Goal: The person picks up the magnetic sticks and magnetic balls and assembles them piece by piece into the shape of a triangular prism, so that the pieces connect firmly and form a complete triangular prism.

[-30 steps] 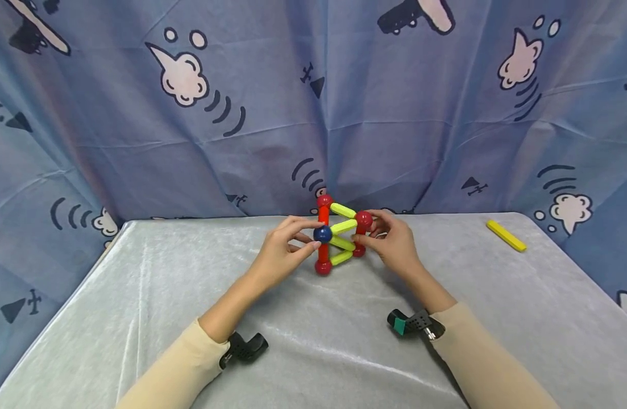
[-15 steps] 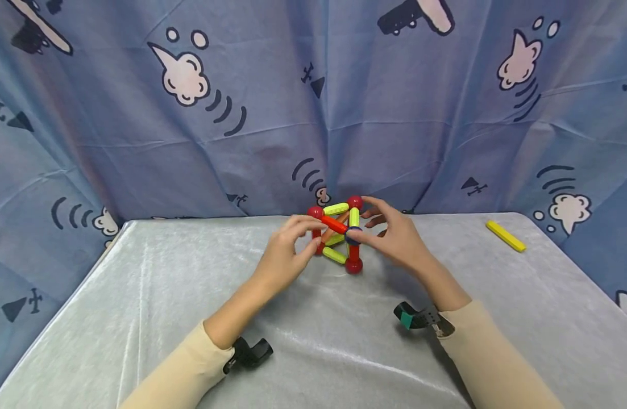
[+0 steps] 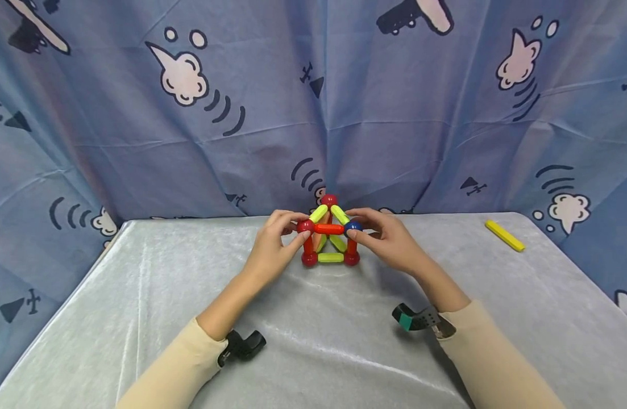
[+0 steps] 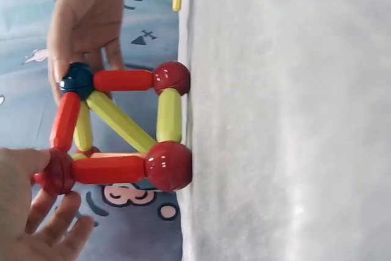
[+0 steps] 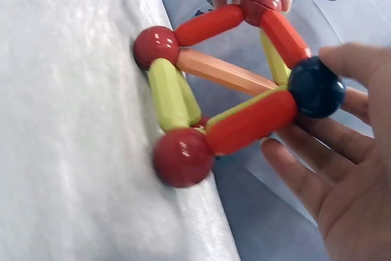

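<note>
A prism-shaped frame of magnetic rods and balls stands upright on the table between my hands. Its front has a red rod (image 3: 329,229) on top and a yellow-green rod (image 3: 331,258) below, joined by upright red rods. My left hand (image 3: 269,245) pinches the red ball (image 3: 306,226) at the upper left corner. Thumb and fingers of my right hand (image 3: 395,241) hold the dark blue ball (image 5: 316,87) at the upper right. Another red ball (image 3: 329,200) tops the rear corner. An orange rod (image 5: 226,71) slants through one side; a yellow-green rod (image 4: 122,120) crosses another.
A loose yellow stick (image 3: 505,236) lies at the right rear of the table. Grey-white cloth (image 3: 313,341) covers the tabletop. Behind its far edge hangs a blue patterned curtain (image 3: 272,113), close to the frame.
The frame has been turned about its upright axis, so the blue ball has gone from front left to front right. My left hand now holds a red ball; my right holds the blue one.
</note>
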The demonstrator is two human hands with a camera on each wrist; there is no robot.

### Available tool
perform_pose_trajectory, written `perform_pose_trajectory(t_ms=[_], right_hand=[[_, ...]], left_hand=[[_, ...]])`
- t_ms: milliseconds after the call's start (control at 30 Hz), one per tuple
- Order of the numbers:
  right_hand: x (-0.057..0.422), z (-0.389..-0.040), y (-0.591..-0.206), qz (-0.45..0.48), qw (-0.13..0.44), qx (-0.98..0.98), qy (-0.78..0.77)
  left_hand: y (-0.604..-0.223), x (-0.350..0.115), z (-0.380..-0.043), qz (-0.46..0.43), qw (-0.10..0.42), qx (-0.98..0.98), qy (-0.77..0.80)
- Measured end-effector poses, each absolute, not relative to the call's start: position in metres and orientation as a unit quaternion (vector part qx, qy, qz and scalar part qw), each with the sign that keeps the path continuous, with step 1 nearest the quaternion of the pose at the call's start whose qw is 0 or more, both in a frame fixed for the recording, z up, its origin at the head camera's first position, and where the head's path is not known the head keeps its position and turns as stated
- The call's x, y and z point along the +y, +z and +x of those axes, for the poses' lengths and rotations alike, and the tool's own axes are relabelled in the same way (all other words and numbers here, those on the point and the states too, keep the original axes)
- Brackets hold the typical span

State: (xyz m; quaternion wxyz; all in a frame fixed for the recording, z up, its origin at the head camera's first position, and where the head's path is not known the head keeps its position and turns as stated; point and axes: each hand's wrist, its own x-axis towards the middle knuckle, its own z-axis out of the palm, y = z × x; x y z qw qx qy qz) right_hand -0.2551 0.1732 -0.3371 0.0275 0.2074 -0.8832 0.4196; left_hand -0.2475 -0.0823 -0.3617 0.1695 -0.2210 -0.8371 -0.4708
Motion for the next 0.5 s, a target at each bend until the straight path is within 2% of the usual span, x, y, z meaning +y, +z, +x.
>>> perform_pose_trajectory(t_ms=[133,233,367,500], right_hand=[[0.174,-0.257,-0.34,0.197,0.015,-0.878,0.437],[0.185,-0.261,-0.337,0.18,0.034,-0.883,0.432],[0.223,-0.266,-0.332,0.13,0.133,-0.903,0.386],[0.275,-0.27,-0.339,0.031,0.229,-0.917,0.324]], left_hand=[[-0.359,-0.084,-0.247,-0.228,0.163,-0.833,-0.477],[-0.358,-0.085,-0.247,-0.228,0.158,-0.834,-0.476],[-0.358,-0.084,-0.247,-0.229,0.155,-0.836,-0.474],[-0.358,-0.083,-0.247,-0.231,0.153,-0.834,-0.478]])
